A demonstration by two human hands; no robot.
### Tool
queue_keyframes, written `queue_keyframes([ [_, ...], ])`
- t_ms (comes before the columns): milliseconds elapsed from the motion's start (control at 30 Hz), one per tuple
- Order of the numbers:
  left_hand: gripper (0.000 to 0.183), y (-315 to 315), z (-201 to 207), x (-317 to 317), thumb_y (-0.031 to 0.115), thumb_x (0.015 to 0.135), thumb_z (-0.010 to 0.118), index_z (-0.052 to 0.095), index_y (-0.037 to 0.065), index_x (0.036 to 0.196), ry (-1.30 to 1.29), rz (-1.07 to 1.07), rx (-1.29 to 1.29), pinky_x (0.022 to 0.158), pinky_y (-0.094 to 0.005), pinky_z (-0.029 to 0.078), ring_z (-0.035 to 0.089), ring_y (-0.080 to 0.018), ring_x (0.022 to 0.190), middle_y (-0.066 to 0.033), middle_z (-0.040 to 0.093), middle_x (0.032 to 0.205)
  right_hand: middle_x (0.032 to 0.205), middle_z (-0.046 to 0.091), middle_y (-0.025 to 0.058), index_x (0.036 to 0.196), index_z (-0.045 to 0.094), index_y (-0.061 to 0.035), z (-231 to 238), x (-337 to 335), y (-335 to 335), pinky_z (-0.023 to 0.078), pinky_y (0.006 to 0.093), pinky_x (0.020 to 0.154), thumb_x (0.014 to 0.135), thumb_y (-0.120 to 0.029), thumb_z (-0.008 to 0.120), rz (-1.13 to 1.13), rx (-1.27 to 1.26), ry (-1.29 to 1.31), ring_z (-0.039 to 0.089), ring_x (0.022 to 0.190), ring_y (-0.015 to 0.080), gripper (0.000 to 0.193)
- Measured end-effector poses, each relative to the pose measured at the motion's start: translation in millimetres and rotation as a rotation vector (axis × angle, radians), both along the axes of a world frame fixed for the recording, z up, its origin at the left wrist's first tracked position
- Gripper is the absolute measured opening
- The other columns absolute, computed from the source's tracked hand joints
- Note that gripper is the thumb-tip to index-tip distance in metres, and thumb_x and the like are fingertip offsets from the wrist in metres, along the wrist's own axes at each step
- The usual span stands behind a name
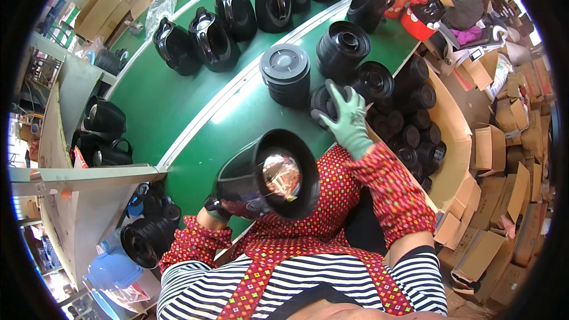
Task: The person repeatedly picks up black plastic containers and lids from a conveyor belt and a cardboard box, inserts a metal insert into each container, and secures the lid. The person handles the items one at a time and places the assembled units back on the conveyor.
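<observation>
My left hand [217, 208], in a glove and partly hidden, grips a glossy black jug [240, 172] by its side. The jug lies tilted above the bench's near edge, its wide open end toward me, and a mirror-like liner [281, 175] shows inside. Farther right, my right hand [351, 115], in a pale green glove, has its fingers closed round a black round cap [320, 105]. That cap is beside a stack of black discs [285, 74] with a grey-topped lid. Another stack of black round parts [342, 50] and a black ring-shaped part [374, 82] stand just beyond.
Several glossy black jugs [234, 12] stand in a row across the white rail [237, 86] on the green bench [195, 163]. At right, a cardboard box [453, 136] holds many black cylindrical parts [409, 136]. A person [468, 0] sits at the far right.
</observation>
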State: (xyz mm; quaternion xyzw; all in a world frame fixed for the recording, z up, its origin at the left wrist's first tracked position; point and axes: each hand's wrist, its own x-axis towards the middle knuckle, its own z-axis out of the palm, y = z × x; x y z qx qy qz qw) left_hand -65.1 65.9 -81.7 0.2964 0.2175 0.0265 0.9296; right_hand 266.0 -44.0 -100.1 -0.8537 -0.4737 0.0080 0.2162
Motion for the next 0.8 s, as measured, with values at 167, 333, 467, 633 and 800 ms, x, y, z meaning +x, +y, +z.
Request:
queue_keyframes([
  [167,0.064,-21.0,-0.8,29.1,0.017,0.091,0.083,0.058,-0.004,0.147,-0.073,-0.099,0.108,0.107,-0.0353,0.054,0.067,-0.0228,0.125,-0.0164,0.064,0.146,0.159,0.046,0.0259,0.16,0.046,-0.0013,103.8,-47.8,-82.5,0.033,0.0488,0.123,0.093,-0.049,0.075,0.301,0.536,0.575,0.046,0.144,0.0418,0.087],
  [333,0.065,-41.4,8.9,49.2,0.017,0.089,0.084,0.059,-0.004,0.145,-0.176,-0.172,0.385,0.107,-0.0351,0.055,0.068,-0.0223,0.124,-0.0163,0.065,0.144,0.16,0.043,0.0262,0.16,0.047,0.0,132.4,-87.5,-148.5,0.032,0.0494,0.123,0.091,-0.066,0.072,0.229,0.49,0.532,0.041,0.149,0.0417,0.098],
  [467,0.066,-52.4,20.2,59.3,0.016,0.087,0.086,0.06,-0.004,0.144,-0.292,-0.24,0.736,0.106,-0.0349,0.055,0.068,-0.0219,0.123,-0.0162,0.066,0.143,0.16,0.042,0.0259,0.16,0.047,-0.0004,133.4,-99.3,-180.9,0.032,0.0503,0.123,0.091,-0.069,0.071,0.188,0.573,0.614,0.042,0.148,0.0419,0.1],
  [633,0.067,-55.4,24.3,69.1,0.015,0.084,0.088,0.061,-0.005,0.142,-0.431,-0.282,1.092,0.105,-0.0347,0.055,0.068,-0.0214,0.122,-0.0161,0.067,0.142,0.162,0.039,0.0264,0.161,0.045,-0.0001,132.4,-100.0,-205.7,0.032,0.0523,0.122,0.092,-0.069,0.069,0.198,0.545,0.467,0.04,0.149,0.0418,0.1],
  [800,0.068,-40.7,18.8,80.1,0.015,0.082,0.089,0.062,-0.005,0.141,-0.505,-0.315,1.331,0.105,-0.0344,0.055,0.069,-0.0208,0.121,-0.016,0.068,0.141,0.17,0.029,0.0255,0.168,0.027,0.0022,116.7,-107.2,-217.4,0.025,0.0489,0.128,0.095,-0.07,0.063,0.214,0.583,0.456,0.032,0.157,0.0398,0.109],
])
